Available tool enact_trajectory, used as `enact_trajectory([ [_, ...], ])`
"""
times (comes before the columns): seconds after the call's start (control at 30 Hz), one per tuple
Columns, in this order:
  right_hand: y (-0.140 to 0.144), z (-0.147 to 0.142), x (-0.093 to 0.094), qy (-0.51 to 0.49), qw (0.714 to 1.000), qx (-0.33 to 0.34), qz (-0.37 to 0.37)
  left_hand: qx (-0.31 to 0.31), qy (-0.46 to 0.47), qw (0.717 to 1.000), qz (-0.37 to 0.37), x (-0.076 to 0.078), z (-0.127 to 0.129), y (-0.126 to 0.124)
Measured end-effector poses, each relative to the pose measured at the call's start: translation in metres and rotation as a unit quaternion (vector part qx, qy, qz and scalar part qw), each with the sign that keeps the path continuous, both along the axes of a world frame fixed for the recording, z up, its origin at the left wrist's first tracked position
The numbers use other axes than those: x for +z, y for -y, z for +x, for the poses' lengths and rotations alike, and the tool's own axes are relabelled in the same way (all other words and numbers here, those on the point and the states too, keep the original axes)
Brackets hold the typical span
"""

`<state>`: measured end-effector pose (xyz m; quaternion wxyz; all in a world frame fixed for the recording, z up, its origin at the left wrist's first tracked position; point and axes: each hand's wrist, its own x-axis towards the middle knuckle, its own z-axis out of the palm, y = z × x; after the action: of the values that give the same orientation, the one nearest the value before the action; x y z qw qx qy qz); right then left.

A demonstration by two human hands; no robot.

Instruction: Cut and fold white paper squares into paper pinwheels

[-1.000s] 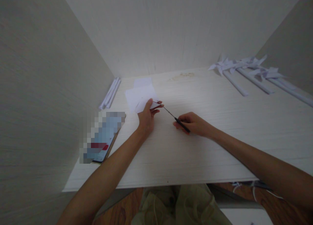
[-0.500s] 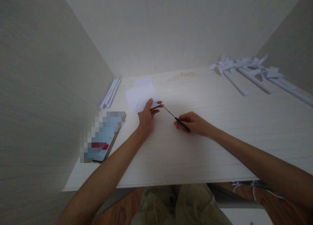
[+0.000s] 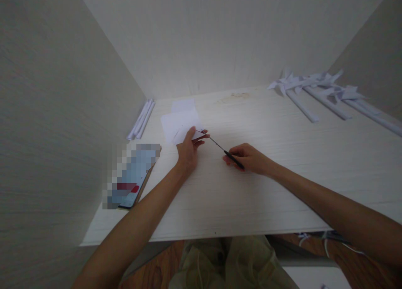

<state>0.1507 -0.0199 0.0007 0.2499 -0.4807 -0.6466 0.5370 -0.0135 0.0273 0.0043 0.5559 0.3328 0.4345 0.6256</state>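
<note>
Head view: pinches the white paper [image 3: 180, 123] with the left hand [image 3: 187, 153], thumb on top and fingers beneath, while grasping a black-handled tool [image 3: 234, 160], likely scissors seen edge-on, in the right hand [image 3: 249, 159]. Points the thin metal at the paper's right edge, close to the left fingertips; too thin to tell parted from closed blades. Seems best to pull the paper taut near the metal, tuck those fingertips clear and guide the tool gently without twisting. Holds the paper over the left half of the table [image 3: 251, 209], just in front of another sheet [image 3: 184, 105]. Farther out, has paper rolls [image 3: 142, 119] and a phone [image 3: 136, 176] on the left, paper pinwheels [image 3: 284, 84] on the far right.
</note>
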Motion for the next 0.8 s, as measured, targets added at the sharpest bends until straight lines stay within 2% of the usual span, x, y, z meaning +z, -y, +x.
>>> enact_trajectory([
  [0.8,-0.0008,0.0008,-0.0016,-0.008,1.000,0.006,-0.003,0.002,0.006,1.000,-0.006,-0.0002,-0.0002,-0.0002],
])
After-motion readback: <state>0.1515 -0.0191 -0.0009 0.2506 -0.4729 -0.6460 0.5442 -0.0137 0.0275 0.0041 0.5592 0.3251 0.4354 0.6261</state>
